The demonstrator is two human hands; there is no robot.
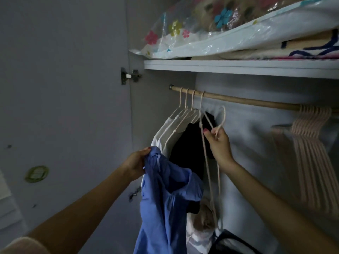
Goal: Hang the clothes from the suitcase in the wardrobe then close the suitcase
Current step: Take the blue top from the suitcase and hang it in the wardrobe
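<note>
Gripping blue shirt [165, 195], soft, limp, left hand [136, 165]; pinching empty hanger [213, 158] neck, light, stiff, right hand [218, 142], below rail [247, 100].

Bedding bag [229, 32] on shelf [238, 67] above rail [256, 101]

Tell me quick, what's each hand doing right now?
Left hand: gripping the blue shirt, bunched and hanging down.
Right hand: pinching an empty hanger at its neck, below the rod, not hooked on.
</note>
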